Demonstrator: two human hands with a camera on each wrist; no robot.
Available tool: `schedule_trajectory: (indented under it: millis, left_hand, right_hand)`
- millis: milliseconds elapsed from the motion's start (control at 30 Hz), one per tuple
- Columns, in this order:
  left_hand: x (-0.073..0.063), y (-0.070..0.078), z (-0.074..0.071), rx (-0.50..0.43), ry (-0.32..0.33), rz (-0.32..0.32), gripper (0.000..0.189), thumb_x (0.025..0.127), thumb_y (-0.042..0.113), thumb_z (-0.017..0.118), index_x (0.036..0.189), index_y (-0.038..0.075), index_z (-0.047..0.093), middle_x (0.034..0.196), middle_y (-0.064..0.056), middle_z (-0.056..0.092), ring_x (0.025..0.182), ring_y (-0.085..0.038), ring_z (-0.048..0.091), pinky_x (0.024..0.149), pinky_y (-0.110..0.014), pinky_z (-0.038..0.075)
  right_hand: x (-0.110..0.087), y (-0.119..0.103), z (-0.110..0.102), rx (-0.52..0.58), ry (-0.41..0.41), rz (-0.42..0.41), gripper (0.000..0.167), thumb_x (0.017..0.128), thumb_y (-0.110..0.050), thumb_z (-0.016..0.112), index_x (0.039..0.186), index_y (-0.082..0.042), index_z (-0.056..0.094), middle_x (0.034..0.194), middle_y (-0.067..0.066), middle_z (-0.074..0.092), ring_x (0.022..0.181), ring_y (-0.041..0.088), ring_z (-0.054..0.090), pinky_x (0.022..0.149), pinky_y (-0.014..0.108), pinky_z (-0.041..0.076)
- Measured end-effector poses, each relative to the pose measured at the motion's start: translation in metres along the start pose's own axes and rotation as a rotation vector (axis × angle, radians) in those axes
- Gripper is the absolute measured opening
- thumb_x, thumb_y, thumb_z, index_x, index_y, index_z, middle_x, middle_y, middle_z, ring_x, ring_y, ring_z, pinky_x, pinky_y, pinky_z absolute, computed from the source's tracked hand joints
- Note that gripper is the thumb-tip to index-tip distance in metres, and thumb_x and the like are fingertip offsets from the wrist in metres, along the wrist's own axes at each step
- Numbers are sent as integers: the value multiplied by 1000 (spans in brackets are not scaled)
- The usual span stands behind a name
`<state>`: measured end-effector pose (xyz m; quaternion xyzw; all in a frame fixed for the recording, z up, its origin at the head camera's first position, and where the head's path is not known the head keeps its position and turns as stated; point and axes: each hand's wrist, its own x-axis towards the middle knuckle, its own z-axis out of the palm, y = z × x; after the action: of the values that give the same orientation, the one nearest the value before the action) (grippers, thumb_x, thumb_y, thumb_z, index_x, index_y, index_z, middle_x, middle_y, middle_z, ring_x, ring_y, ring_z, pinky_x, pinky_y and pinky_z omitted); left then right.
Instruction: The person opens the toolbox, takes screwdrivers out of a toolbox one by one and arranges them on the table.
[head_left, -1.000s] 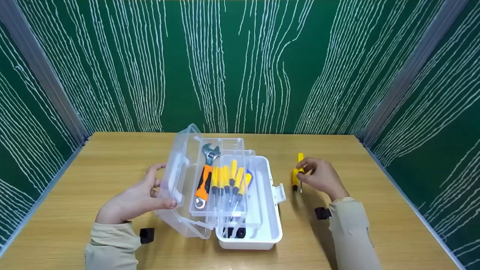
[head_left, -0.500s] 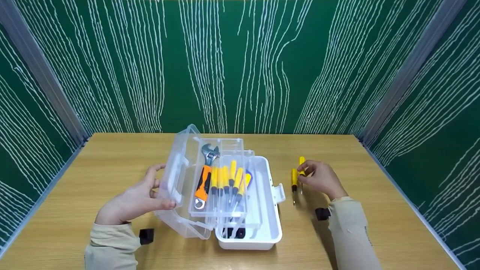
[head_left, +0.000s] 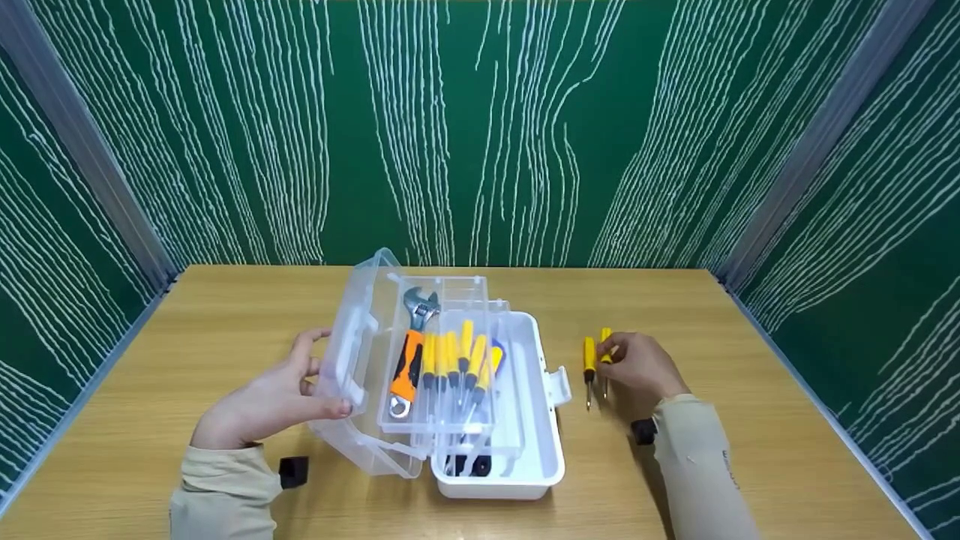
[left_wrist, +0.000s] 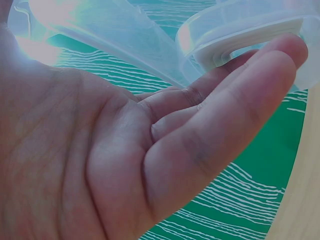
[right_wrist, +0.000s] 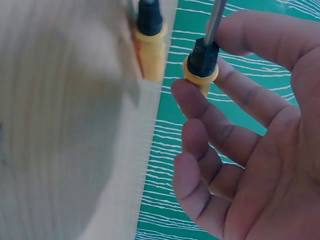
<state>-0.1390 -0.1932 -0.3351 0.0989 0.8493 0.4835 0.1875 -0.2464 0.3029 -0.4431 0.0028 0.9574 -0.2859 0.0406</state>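
Observation:
My left hand (head_left: 262,397) grips the raised clear plastic lid (head_left: 358,330) of a white toolbox (head_left: 551,450), thumb on its near side. In the left wrist view, the fingers bend at a clear handle-like part (left_wrist: 210,52) of it. To the right of the box, my right hand (head_left: 641,365) pinches a yellow-handled screwdriver (head_left: 606,334) near its black collar (right_wrist: 202,56), between thumb and fingertips. Another yellow screwdriver (head_left: 589,354) lies parallel, just left of it, on the table.
The clear tray (head_left: 442,428) holds an orange-handled adjustable wrench (head_left: 407,364); several yellow screwdrivers (head_left: 450,352) appear beside it. A black item (head_left: 480,465) sits low in the box. A white latch (head_left: 556,386) juts from its right side. Green patterned walls (head_left: 517,150) enclose the wooden table (head_left: 765,420).
My right hand has drawn its screwdriver a little toward me, now about level with the other one. The left hand and the lid have stayed in place.

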Motion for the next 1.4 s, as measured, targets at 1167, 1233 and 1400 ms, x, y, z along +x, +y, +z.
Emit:
schedule_trajectory:
  millis: [1167, 1233, 1400]
  left_hand:
    - [2, -1, 0, -16, -5, 0, 103, 79, 32, 76, 150, 23, 2, 142, -20, 43, 119, -35, 51, 102, -58, 43]
    - [1, -1, 0, -12, -5, -8, 103, 79, 33, 76, 150, 24, 1, 142, -19, 42, 121, -35, 50, 102, -59, 42]
    - [1, 0, 0, -11, -3, -28, 105, 79, 33, 76, 150, 26, 0, 145, -19, 40, 123, -36, 48, 103, -61, 40]
  right_hand:
    - [1, -2, 10, -158, -59, 29, 23, 79, -20, 76, 101, -13, 71, 91, 6, 65, 79, 22, 55, 71, 34, 45]
    - [0, -4, 8, -155, -63, 37, 24, 79, -20, 76, 102, -13, 71, 92, 6, 65, 79, 23, 55, 71, 33, 45]
    - [-5, -13, 0, -139, -51, 53, 31, 81, -24, 74, 110, -14, 69, 97, 9, 65, 82, 24, 55, 69, 32, 46]
